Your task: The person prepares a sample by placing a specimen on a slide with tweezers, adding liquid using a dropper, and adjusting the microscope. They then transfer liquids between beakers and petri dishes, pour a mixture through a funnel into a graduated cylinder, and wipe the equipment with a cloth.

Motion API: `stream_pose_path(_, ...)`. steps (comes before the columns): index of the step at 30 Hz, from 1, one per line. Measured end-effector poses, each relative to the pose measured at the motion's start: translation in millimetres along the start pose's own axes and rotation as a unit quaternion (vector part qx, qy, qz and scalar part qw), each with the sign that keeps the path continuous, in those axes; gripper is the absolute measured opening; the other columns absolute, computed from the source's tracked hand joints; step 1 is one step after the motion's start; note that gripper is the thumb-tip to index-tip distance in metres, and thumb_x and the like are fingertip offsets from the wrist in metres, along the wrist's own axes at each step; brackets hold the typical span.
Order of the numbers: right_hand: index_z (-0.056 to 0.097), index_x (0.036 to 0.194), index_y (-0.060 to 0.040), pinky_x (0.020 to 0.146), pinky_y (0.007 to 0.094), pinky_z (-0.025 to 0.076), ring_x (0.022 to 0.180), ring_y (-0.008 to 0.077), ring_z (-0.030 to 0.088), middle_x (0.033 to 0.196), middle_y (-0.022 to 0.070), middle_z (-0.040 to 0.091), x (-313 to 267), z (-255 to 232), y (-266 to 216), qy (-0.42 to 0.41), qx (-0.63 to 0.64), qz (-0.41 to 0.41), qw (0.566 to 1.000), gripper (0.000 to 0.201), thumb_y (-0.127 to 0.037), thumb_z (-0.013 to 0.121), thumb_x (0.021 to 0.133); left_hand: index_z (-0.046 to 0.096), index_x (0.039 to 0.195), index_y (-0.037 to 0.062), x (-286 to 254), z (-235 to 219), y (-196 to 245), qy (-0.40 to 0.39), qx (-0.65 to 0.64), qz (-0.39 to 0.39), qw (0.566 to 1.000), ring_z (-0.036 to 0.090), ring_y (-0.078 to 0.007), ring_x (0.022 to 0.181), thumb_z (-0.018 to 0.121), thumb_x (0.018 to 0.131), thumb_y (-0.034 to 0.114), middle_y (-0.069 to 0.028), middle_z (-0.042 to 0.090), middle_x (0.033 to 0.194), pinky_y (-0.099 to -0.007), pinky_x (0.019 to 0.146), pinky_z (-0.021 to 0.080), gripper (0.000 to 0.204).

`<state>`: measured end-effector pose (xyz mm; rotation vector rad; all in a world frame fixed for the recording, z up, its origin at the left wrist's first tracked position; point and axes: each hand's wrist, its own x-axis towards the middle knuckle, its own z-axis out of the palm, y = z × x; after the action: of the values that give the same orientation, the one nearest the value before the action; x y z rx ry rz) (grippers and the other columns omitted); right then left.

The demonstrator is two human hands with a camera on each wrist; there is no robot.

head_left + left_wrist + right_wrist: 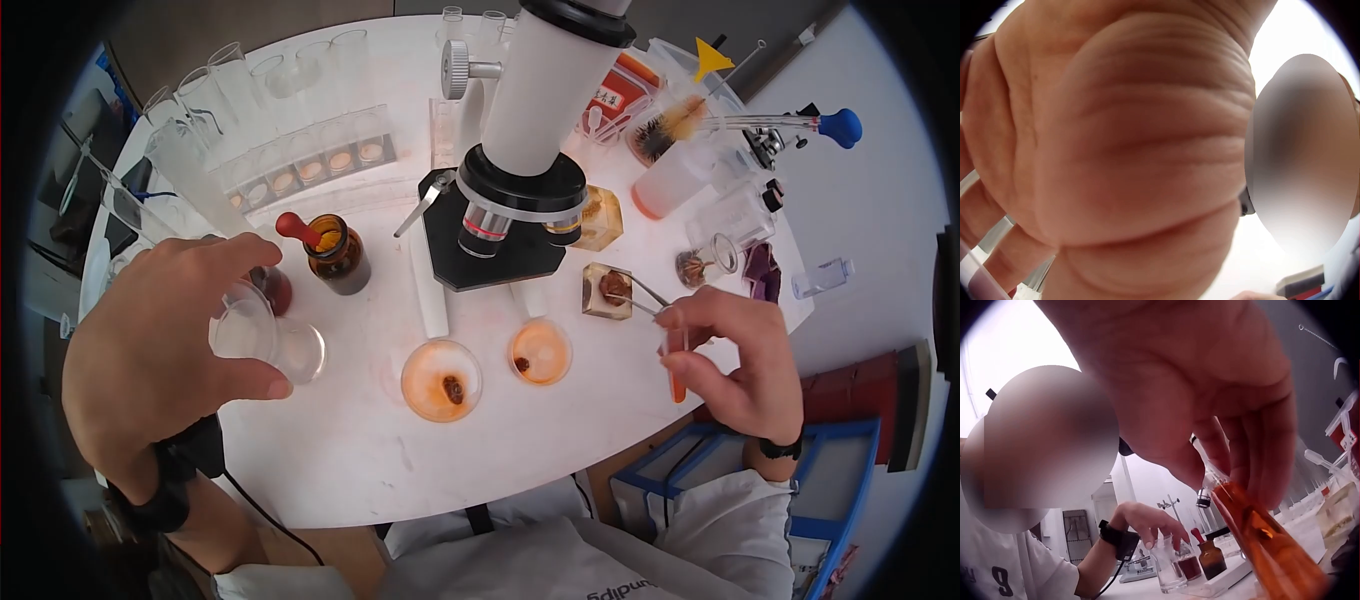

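Note:
My left hand [165, 340] [1147, 520] hangs over a clear glass flask [243, 325] [1169, 575] standing upright, thumb and forefinger spread wide on either side of its neck; contact is unclear. In the left wrist view the palm [1141, 137] fills most of the picture. At the right, my right hand [745, 355] [1210, 381] pinches the upper end of a clear tube with orange liquid [679, 386] [1266, 544]. Metal tweezers [648, 292] reach from those fingertips toward a clear block with a brown specimen [608, 290]; whether they are held is unclear.
Two orange-tinted dishes [441, 381] [540, 352] lie before the microscope [495, 260]. A brown dropper bottle [338, 262] stands near the left hand, a dark red jar [272, 290] beside the flask. Behind is a rack [300, 165]; to the right, a glass flask [712, 260].

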<state>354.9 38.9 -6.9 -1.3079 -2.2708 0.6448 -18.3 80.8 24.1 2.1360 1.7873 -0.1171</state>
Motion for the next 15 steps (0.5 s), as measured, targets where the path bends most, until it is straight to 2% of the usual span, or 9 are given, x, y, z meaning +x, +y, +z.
stream_pose_path(1,0.067,0.110,0.0004,0.065,0.0338,0.054,0.071,0.0245,0.069,0.082,0.0123,0.067,3,5,1,-0.035,-0.016,-0.008,0.999,0.023,-0.004,0.074,0.089,0.068,0.119,0.0057,0,1,0,-0.004,-0.003,0.001,1.000,0.065,-0.0326,0.096,0.095,0.059,0.017,-0.0159,0.073,0.105,-0.0412,0.087,0.051,0.067)
stream_pose_path(4,0.068,0.108,0.0001,0.067,0.0341,0.055,0.073,0.0258,0.070,0.086,0.0122,0.069,9,22,12,-0.117,-0.029,0.010,0.993,0.022,-0.005,0.076,0.088,0.067,0.118,0.0060,0,0,0,-0.013,-0.008,0.000,1.000,0.064,-0.0324,0.096,0.094,0.059,0.017,-0.0154,0.072,0.104,-0.0412,0.087,0.051,0.066)
stream_pose_path(6,0.068,0.108,-0.0002,0.067,0.0367,0.054,0.073,0.0287,0.069,0.087,0.0132,0.069,11,32,16,-0.146,-0.045,-0.008,0.988,0.023,-0.008,0.077,0.088,0.067,0.118,0.0063,-1,1,-1,-0.010,-0.007,-0.002,1.000,0.064,-0.0321,0.097,0.094,0.059,0.018,-0.0146,0.072,0.104,-0.0412,0.087,0.050,0.065)
stream_pose_path(7,0.068,0.108,-0.0004,0.066,0.0380,0.053,0.073,0.0301,0.068,0.087,0.0137,0.069,12,36,18,-0.161,-0.052,-0.018,0.985,0.023,-0.009,0.077,0.089,0.067,0.120,0.0041,0,2,-3,-0.008,-0.005,0.004,1.000,0.065,-0.0326,0.098,0.096,0.055,0.016,-0.0154,0.072,0.106,-0.0408,0.087,0.052,0.072)
stream_pose_path(9,0.068,0.108,-0.0011,0.066,0.0395,0.052,0.072,0.0319,0.066,0.086,0.0140,0.068,13,41,20,-0.173,-0.064,-0.022,0.982,0.023,-0.010,0.077,0.089,0.066,0.124,-0.0004,4,6,-9,-0.005,0.000,0.016,1.000,0.066,-0.0334,0.100,0.099,0.045,0.014,-0.0172,0.073,0.110,-0.0398,0.086,0.054,0.087)
stream_pose_path(15,0.069,0.107,-0.0022,0.063,0.0411,0.048,0.069,0.0327,0.063,0.083,0.0130,0.065,15,48,23,-0.195,-0.080,-0.021,0.977,0.022,-0.015,0.076,0.090,0.065,0.125,-0.0009,2,12,-16,0.024,0.006,0.037,0.999,0.067,-0.0339,0.103,0.100,0.044,0.014,-0.0171,0.073,0.111,-0.0396,0.086,0.055,0.089)
